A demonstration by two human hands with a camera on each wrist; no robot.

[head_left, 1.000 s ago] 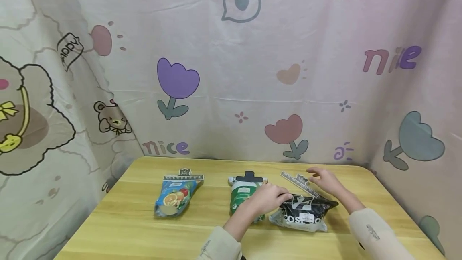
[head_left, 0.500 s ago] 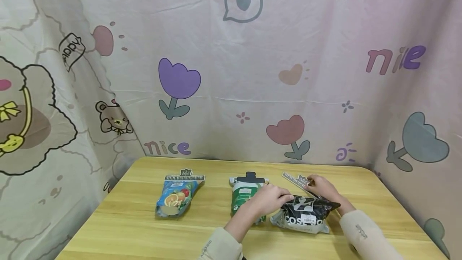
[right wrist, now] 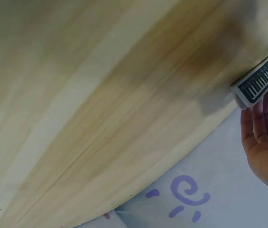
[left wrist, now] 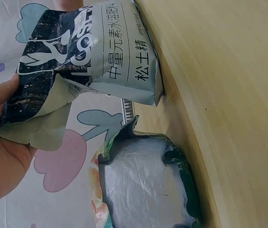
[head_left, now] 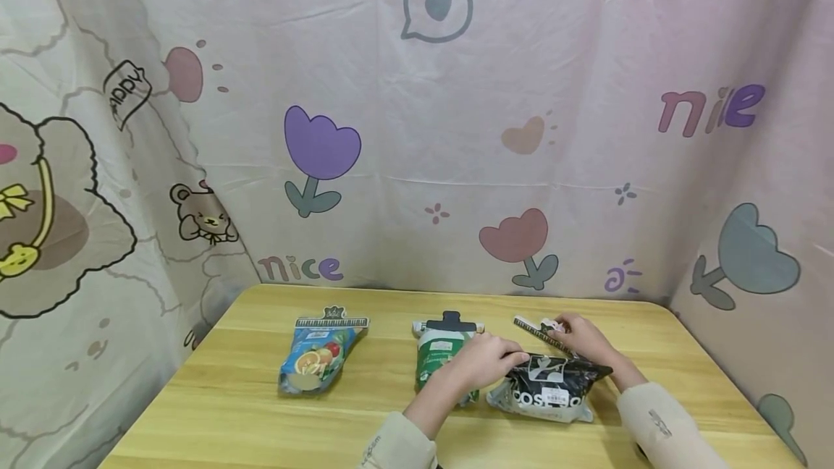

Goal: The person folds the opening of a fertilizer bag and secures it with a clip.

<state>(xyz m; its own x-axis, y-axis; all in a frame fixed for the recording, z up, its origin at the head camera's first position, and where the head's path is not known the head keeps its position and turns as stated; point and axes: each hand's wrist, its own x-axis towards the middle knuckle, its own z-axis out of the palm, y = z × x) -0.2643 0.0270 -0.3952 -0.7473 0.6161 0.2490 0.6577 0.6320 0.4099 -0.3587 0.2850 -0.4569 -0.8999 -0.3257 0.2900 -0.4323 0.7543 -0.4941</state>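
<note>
My left hand [head_left: 478,368] pinches the folded top of a black and white bag [head_left: 552,391] at its left corner. In the left wrist view the thumb of that hand [left wrist: 1,147] lies on the dark upper part of the bag [left wrist: 119,52], whose top is bent over. Behind the bag, my right hand [head_left: 589,344] holds a long bag clip [head_left: 529,325] by its handle. Seen from the right wrist, the clip [right wrist: 259,83] has a piano-key pattern, and the fingers [right wrist: 262,126] curl at its pale handle.
A green bag [head_left: 435,357] with a black clip [head_left: 451,320] across its top lies beside my left forearm. Farther left is a blue fruit-print bag [head_left: 316,360], closed by a piano-key clip [head_left: 332,321]. A printed curtain [head_left: 404,129] hangs behind the wooden table [head_left: 215,411].
My right hand has come down and leftward onto the clip and taken hold of it. The clip has tipped and shifted slightly right. My left hand stays on the bag's top.
</note>
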